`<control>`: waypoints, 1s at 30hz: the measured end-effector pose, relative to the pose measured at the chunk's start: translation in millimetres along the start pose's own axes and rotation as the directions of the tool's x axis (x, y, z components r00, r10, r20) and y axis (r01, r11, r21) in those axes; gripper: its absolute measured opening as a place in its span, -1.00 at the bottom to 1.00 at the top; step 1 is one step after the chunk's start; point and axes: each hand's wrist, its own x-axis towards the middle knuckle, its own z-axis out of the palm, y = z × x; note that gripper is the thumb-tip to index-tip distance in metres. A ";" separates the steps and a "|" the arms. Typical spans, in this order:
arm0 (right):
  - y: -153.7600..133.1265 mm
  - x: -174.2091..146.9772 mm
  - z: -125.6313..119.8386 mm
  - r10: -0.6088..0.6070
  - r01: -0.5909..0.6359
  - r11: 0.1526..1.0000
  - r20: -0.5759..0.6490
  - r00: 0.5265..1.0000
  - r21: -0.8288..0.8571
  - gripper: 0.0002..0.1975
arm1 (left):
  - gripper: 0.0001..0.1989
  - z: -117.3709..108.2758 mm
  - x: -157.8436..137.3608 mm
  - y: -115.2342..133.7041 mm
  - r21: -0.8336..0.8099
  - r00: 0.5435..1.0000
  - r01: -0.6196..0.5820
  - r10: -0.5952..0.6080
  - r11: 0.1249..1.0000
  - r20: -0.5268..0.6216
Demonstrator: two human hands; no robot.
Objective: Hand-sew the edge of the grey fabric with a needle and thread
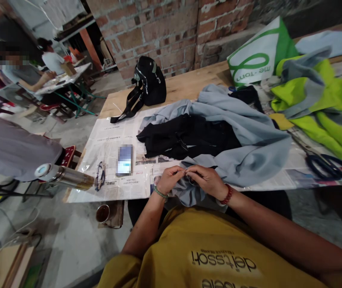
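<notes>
At the near edge of the table, my left hand (pixel 168 181) and my right hand (pixel 209 182) meet with fingertips pinched together. Both grip the edge of a grey garment (pixel 255 120), part of which hangs toward my lap below the hands. Whether a needle or thread is between the fingers is too small to make out. The rest of the grey fabric spreads across the table to the right. On top of it lies a black cloth piece (pixel 193 134), just beyond my hands.
A phone (pixel 124 160), glasses (pixel 100 176) and a bottle (pixel 72 178) are at left on the newspaper-covered table (pixel 93 140). Behind stands a black bag (pixel 154 82). Large scissors (pixel 329 164), yellow-green clothing (pixel 323 104) and a green-white bag (pixel 261 56) occupy the right. People sit at left.
</notes>
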 end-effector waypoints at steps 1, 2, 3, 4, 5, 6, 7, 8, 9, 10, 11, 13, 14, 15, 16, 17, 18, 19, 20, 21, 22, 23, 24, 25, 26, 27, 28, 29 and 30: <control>0.2 -0.5 0.0 -0.023 0.022 1.000 -0.030 0.999 -0.021 -0.83 | -0.76 0.2 -0.3 0.5 -0.007 1.000 0.002 -0.002 1.000 0.006; 0.4 -0.8 0.1 -0.045 0.043 0.998 -0.059 0.997 -0.036 -0.83 | -0.75 0.4 -0.6 0.9 -0.012 1.000 0.006 -0.005 1.000 0.013; 0.6 -0.9 0.3 -0.067 0.063 0.997 -0.082 0.994 -0.046 -0.84 | -0.75 0.5 -0.7 1.1 -0.014 1.000 0.010 -0.010 1.000 0.019; 0.7 -0.9 0.5 -0.087 0.083 0.995 -0.098 0.991 -0.053 -0.84 | -0.75 0.5 -0.8 1.1 -0.015 1.000 0.015 -0.015 1.000 0.022; 0.7 -0.8 0.8 -0.107 0.101 0.993 -0.107 0.989 -0.059 -0.85 | -0.75 0.5 -0.7 0.9 -0.012 1.000 0.020 -0.020 1.000 0.023; 0.7 -0.8 1.1 -0.125 0.118 0.991 -0.110 0.986 -0.064 -0.85 | -0.75 0.6 -0.5 0.4 -0.008 1.000 0.022 -0.022 1.000 0.023; 0.6 -0.8 1.4 -0.139 0.132 0.989 -0.111 0.984 -0.069 -0.86 | -0.75 0.6 -0.3 -0.1 -0.004 1.000 0.022 -0.022 1.000 0.019; 0.5 -0.9 1.7 -0.152 0.144 0.987 -0.112 0.982 -0.076 -0.86 | -0.76 0.7 -0.1 -0.6 0.002 1.000 0.020 -0.020 1.000 0.015; 0.4 -1.2 2.0 -0.161 0.152 0.985 -0.113 0.980 -0.086 -0.86 | -0.77 0.8 0.0 -1.1 0.010 1.000 0.018 -0.018 1.000 0.012; 0.6 -1.6 2.4 -0.169 0.158 0.982 -0.112 0.979 -0.100 -0.86 | -0.78 1.0 0.0 -1.4 0.021 1.000 0.015 -0.015 1.000 0.011; 1.0 -1.9 3.0 -0.177 0.164 0.979 -0.109 0.978 -0.117 -0.87 | -0.80 1.1 -0.2 -1.4 0.033 1.000 0.012 -0.012 0.999 0.010; 2.9 -2.5 4.5 -0.197 0.181 0.971 -0.089 0.976 -0.159 -0.87 | -0.83 1.4 -0.7 -0.7 0.058 1.000 0.005 -0.006 0.998 0.009; 4.2 -2.5 5.4 -0.211 0.195 0.965 -0.078 0.974 -0.178 -0.87 | -0.84 1.4 -1.0 -0.1 0.071 1.000 0.001 -0.002 0.997 0.009; 5.5 -2.2 6.3 -0.230 0.213 0.958 -0.069 0.971 -0.194 -0.87 | -0.85 1.5 -1.2 0.6 0.084 1.000 -0.004 0.003 0.996 0.008; 6.5 -1.7 7.0 -0.252 0.234 0.950 -0.062 0.966 -0.207 -0.87 | -0.86 1.5 -1.4 1.2 0.097 1.000 -0.008 0.008 0.995 0.007; 6.8 -0.8 7.2 -0.273 0.255 0.942 -0.058 0.960 -0.218 -0.87 | -0.86 1.5 -1.5 1.8 0.111 1.000 -0.012 0.012 0.994 0.004; 6.3 0.4 6.9 -0.291 0.272 0.935 -0.056 0.955 -0.227 -0.87 | -0.86 1.6 -1.5 2.2 0.127 1.000 -0.016 0.016 0.992 -0.002; 4.6 2.0 5.9 -0.305 0.284 0.930 -0.057 0.951 -0.234 -0.87 | -0.85 1.8 -1.4 2.4 0.146 1.000 -0.016 0.018 0.989 -0.010; 1.9 4.0 4.2 -0.311 0.288 0.927 -0.064 0.948 -0.240 -0.87 | -0.85 2.1 -1.3 2.4 0.167 1.000 -0.014 0.017 0.986 -0.013; -1.8 6.2 1.9 -0.309 0.282 0.928 -0.077 0.948 -0.245 -0.87 | -0.85 2.5 -1.1 2.3 0.191 1.000 -0.012 0.015 0.981 -0.013; -6.0 8.7 -0.8 -0.300 0.269 0.931 -0.095 0.949 -0.248 -0.88 | -0.85 3.0 -0.9 2.1 0.217 1.000 -0.012 0.014 0.976 -0.007; -10.5 11.3 -3.6 -0.285 0.252 0.936 -0.110 0.952 -0.247 -0.88 | -0.85 3.5 -0.8 1.9 0.241 1.000 -0.016 0.016 0.970 0.004; -14.7 13.8 -6.0 -0.263 0.231 0.944 -0.117 0.958 -0.237 -0.89 | -0.85 3.8 -0.7 1.6 0.258 1.000 -0.025 0.021 0.966 0.018; -18.4 16.1 -7.6 -0.232 0.204 0.955 -0.115 0.966 -0.216 -0.89 | -0.85 4.0 -0.6 1.2 0.264 0.999 -0.034 0.028 0.964 0.028; -21.3 18.1 -8.3 -0.190 0.170 0.969 -0.102 0.976 -0.180 -0.90 | -0.84 3.9 -0.6 0.9 0.262 0.999 -0.042 0.035 0.964 0.032; -23.5 19.6 -7.9 -0.136 0.125 0.985 -0.081 0.987 -0.122 -0.90 | -0.83 3.6 -0.7 0.6 0.254 0.999 -0.046 0.040 0.966 0.029; -25.0 20.7 -6.6 -0.066 0.064 0.997 -0.054 0.996 -0.034 -0.90 | -0.82 3.1 -0.8 0.2 0.245 0.999 -0.045 0.040 0.969 0.025; -26.0 21.3 -4.6 0.016 -0.015 0.997 -0.017 1.000 0.081 -0.88 | -0.81 2.5 -1.0 -0.2 0.241 0.999 -0.039 0.035 0.970 0.021; -26.9 21.7 -2.4 0.096 -0.101 0.972 0.035 0.995 0.211 -0.85 | -0.79 1.9 -1.3 -0.6 0.242 0.999 -0.030 0.026 0.970 0.019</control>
